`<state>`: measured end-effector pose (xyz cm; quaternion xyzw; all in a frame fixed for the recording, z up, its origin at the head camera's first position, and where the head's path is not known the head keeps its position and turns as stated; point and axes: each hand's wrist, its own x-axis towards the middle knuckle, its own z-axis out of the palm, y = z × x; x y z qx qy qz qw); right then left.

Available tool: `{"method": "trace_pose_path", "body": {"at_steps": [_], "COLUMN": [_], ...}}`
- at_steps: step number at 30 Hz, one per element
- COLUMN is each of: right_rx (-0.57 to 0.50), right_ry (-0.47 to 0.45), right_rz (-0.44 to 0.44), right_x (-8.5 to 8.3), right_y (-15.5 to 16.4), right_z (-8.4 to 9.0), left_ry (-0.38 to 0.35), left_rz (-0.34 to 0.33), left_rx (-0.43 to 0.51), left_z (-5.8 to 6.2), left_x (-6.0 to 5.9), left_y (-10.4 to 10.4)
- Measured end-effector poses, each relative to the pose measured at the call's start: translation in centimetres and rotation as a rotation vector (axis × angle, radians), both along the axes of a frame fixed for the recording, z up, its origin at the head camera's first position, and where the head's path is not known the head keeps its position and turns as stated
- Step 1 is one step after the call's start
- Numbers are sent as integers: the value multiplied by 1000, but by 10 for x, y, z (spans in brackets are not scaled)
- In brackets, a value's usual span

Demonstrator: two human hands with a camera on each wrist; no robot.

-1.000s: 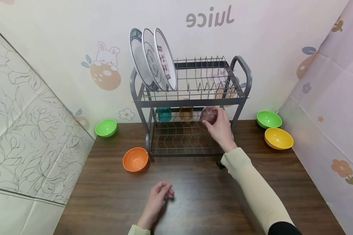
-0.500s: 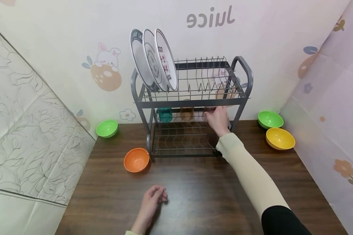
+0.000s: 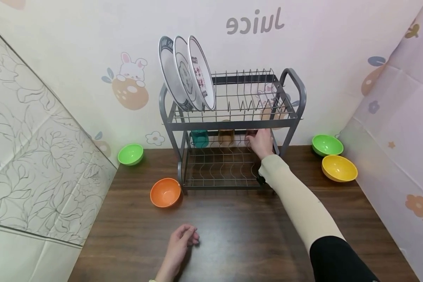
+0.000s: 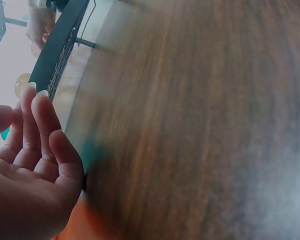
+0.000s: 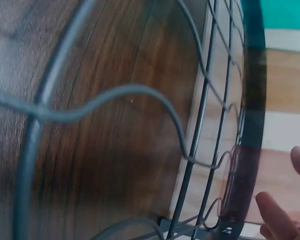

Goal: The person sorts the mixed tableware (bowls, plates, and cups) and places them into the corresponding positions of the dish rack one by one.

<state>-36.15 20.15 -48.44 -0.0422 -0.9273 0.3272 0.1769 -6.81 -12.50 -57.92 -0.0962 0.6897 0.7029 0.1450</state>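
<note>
1. While the person's left hand (image 3: 181, 243) is resting on the dark wood-grain table (image 3: 232, 235) nearest the camera, its fingers are lying loosely curled and holding nothing.
2. Beyond it, a shallow orange plastic bowl (image 3: 165, 192) is sitting just beside the front left foot of the grey two-tier wire dish rack (image 3: 232, 129).
3. At the back of the rack's lower shelf, the right hand (image 3: 261, 141) is reaching in, its fingers closing round a small pinkish translucent cup (image 3: 251, 134); the right wrist view is showing fingertips (image 5: 275, 217) against the cup's clear wall.
4. Judging by its look, the cup is proving light, rigid, smooth and possibly brittle, so a grasp round its side wall is seeming soundest.
5. Alongside it, an amber cup (image 3: 226, 135) and a teal cup (image 3: 199, 137) are standing in a row.
6. Farther back, three patterned round plates (image 3: 187, 74) are leaning upright in the upper tier.
7. Toward the walls, a green bowl (image 3: 131, 154) is lying left; another green bowl (image 3: 327, 145) and a yellow bowl (image 3: 339, 168) are lying right.
</note>
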Motion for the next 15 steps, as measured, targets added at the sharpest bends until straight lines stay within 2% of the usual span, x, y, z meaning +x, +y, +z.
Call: {"method": "trace_pose_path", "body": {"at_steps": [8, 15], "right_rx": [-30, -44], "right_ry": [-41, -40], "right_rz": [-18, -10], "right_x": [-11, -7], "right_y": [3, -1], "right_z": [-7, -8], "left_ry": [-32, -21], "left_rz": [6, 5], "left_rx": [-8, -14], "left_z": [-3, 3], "left_x": [-1, -1], "left_y": [0, 1]}}
